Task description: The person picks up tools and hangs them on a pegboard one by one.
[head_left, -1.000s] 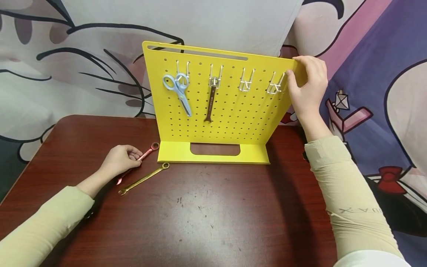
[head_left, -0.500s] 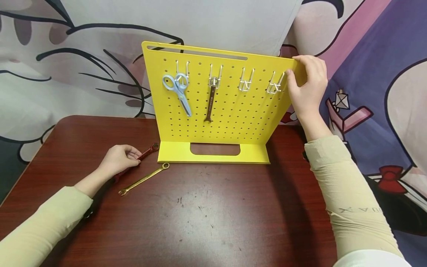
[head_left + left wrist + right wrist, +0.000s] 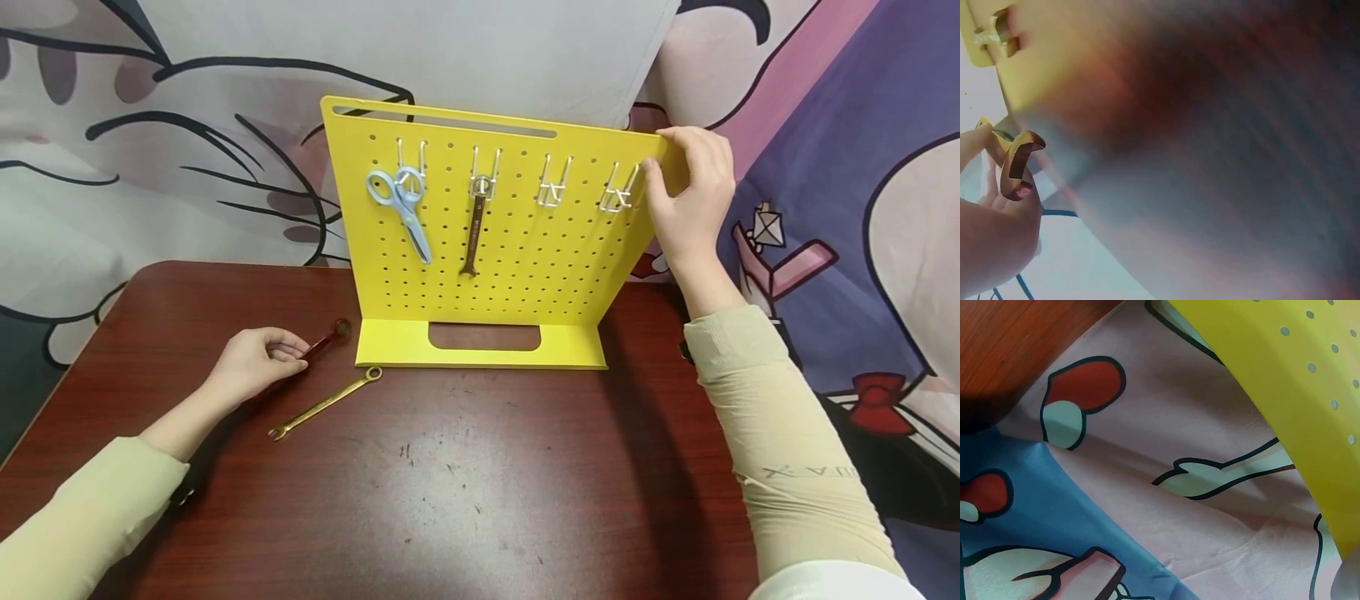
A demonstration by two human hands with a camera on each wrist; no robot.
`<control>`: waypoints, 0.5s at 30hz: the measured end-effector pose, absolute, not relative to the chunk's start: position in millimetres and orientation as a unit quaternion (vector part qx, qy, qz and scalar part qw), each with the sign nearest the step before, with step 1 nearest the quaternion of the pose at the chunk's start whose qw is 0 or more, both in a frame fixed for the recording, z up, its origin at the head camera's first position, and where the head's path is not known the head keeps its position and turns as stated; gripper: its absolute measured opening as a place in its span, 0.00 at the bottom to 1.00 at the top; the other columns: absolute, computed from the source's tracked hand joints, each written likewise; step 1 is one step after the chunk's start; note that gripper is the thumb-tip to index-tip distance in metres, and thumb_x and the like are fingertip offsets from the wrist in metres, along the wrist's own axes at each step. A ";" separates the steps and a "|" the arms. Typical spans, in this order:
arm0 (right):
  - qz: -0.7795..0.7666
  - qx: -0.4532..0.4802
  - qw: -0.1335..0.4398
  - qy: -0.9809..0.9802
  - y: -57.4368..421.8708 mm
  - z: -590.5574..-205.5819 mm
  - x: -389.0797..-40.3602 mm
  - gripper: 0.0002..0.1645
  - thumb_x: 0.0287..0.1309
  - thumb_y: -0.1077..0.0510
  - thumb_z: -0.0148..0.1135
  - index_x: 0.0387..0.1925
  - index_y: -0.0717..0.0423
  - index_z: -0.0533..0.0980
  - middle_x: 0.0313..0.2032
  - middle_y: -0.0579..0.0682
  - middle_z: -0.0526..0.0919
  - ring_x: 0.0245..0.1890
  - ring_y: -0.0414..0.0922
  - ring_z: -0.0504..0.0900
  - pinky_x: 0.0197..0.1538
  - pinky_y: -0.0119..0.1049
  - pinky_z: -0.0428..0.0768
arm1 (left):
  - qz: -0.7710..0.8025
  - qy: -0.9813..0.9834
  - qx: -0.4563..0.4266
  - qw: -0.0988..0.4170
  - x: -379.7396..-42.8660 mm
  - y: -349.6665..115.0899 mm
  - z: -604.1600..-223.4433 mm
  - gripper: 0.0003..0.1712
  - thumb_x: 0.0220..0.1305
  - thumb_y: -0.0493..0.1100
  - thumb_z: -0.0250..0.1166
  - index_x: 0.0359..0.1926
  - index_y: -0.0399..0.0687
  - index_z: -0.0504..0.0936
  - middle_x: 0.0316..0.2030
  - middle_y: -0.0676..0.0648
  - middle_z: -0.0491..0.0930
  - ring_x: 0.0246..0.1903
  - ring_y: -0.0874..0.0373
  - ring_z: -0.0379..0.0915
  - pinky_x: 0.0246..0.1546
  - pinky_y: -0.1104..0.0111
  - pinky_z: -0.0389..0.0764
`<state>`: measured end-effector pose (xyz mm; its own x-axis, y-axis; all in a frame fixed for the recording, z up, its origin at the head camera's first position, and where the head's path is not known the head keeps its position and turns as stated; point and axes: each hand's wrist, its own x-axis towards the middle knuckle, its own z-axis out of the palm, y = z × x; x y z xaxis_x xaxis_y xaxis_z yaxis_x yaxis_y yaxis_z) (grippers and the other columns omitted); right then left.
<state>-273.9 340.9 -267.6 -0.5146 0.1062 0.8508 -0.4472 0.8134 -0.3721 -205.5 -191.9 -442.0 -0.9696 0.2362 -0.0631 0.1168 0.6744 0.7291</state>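
Observation:
My left hand (image 3: 258, 362) pinches a red combination wrench (image 3: 326, 337) between thumb and fingers, left of the yellow pegboard (image 3: 480, 296). Its ring end points toward the board; in the left wrist view the open-jawed end (image 3: 1019, 165) sticks out past the fingers. A gold combination wrench (image 3: 322, 406) lies on the table just in front. My right hand (image 3: 697, 187) grips the board's upper right corner, thumb on the front face and fingers over the edge. Light blue scissors (image 3: 405, 208) hang from the leftmost hook, and a dark brown wrench (image 3: 475, 229) from the one beside it.
Two bare white wire hooks, a middle one (image 3: 551, 187) and a right one (image 3: 617, 196), are fixed on the board. The board's base stands on the dark red wooden table (image 3: 465, 483). Cartoon-printed fabric (image 3: 202, 175) hangs close behind and to the right.
My left hand has shifted slightly left with the red wrench, which has turned and looks darker. The right hand and the board hold their place.

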 end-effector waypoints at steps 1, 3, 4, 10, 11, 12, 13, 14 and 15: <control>0.287 0.104 0.482 -0.822 341.0 -267.5 -274.0 0.21 0.67 0.56 0.66 0.55 0.65 0.84 0.55 0.62 0.87 0.59 0.58 0.78 0.68 0.35 0.70 | 0.399 0.909 0.094 0.071 -203.9 -191.1 -440.1 0.15 0.64 0.35 0.75 0.48 0.31 0.87 0.41 0.36 0.90 0.31 0.78 0.77 0.34 0.82 0.80; 0.286 0.104 0.482 -0.822 341.3 -267.5 -274.2 0.21 0.67 0.56 0.66 0.55 0.65 0.84 0.55 0.62 0.87 0.59 0.58 0.78 0.68 0.36 0.70 | 0.416 0.903 0.086 0.063 -201.3 -189.0 -436.3 0.15 0.64 0.35 0.75 0.49 0.30 0.87 0.41 0.36 0.90 0.31 0.79 0.77 0.34 0.83 0.80; 0.286 0.104 0.481 -0.822 341.5 -267.4 -274.3 0.21 0.67 0.56 0.66 0.55 0.64 0.84 0.55 0.62 0.87 0.59 0.58 0.78 0.68 0.36 0.70 | 0.424 0.900 0.082 0.060 -200.3 -187.8 -434.5 0.15 0.64 0.35 0.75 0.49 0.31 0.87 0.41 0.38 0.90 0.31 0.79 0.77 0.34 0.83 0.80; 0.282 0.104 0.477 -0.826 342.1 -267.3 -274.2 0.21 0.67 0.55 0.66 0.56 0.64 0.84 0.55 0.62 0.87 0.60 0.58 0.78 0.68 0.36 0.70 | 0.473 0.875 0.069 0.070 -198.0 -177.2 -426.7 0.17 0.64 0.35 0.75 0.51 0.30 0.85 0.35 0.50 0.89 0.31 0.76 0.80 0.34 0.81 0.83; 0.280 0.103 0.476 -0.827 342.1 -267.2 -274.1 0.21 0.67 0.55 0.66 0.56 0.64 0.84 0.55 0.62 0.87 0.60 0.58 0.78 0.68 0.36 0.70 | 0.482 0.870 0.069 0.075 -197.7 -174.5 -425.6 0.17 0.64 0.34 0.75 0.52 0.30 0.85 0.35 0.51 0.88 0.32 0.75 0.80 0.35 0.80 0.83; 0.279 0.103 0.476 -0.828 342.0 -267.2 -274.0 0.21 0.68 0.55 0.66 0.56 0.64 0.84 0.55 0.62 0.87 0.60 0.58 0.78 0.68 0.36 0.70 | 0.489 0.866 0.070 0.080 -197.5 -171.7 -425.0 0.17 0.64 0.34 0.75 0.52 0.29 0.85 0.35 0.51 0.88 0.32 0.75 0.80 0.35 0.80 0.83; 0.278 0.103 0.475 -0.829 342.0 -267.1 -273.9 0.21 0.68 0.55 0.65 0.56 0.64 0.84 0.55 0.62 0.87 0.60 0.58 0.78 0.69 0.36 0.70 | 0.493 0.863 0.072 0.083 -197.0 -168.6 -424.1 0.17 0.65 0.34 0.75 0.52 0.29 0.85 0.35 0.50 0.88 0.32 0.74 0.80 0.35 0.80 0.83; 0.279 0.102 0.474 -0.829 342.0 -267.0 -273.6 0.21 0.68 0.55 0.65 0.56 0.64 0.84 0.56 0.62 0.87 0.60 0.58 0.78 0.69 0.36 0.70 | 0.497 0.860 0.074 0.086 -196.4 -165.3 -423.3 0.18 0.65 0.34 0.75 0.52 0.29 0.85 0.36 0.50 0.88 0.32 0.74 0.80 0.36 0.80 0.83; 0.278 0.102 0.474 -0.829 341.9 -267.0 -273.4 0.21 0.68 0.55 0.65 0.56 0.64 0.84 0.56 0.62 0.87 0.60 0.58 0.78 0.69 0.36 0.70 | 0.500 0.858 0.076 0.089 -195.8 -161.8 -422.5 0.18 0.64 0.34 0.75 0.52 0.29 0.85 0.36 0.48 0.88 0.33 0.73 0.80 0.36 0.80 0.83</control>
<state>-273.4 341.9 -267.0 -0.5300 0.0945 0.8427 -0.4329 0.8244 -0.3647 -195.8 -161.8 -422.5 -0.9726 0.2196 -0.0758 0.0424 0.4884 0.8716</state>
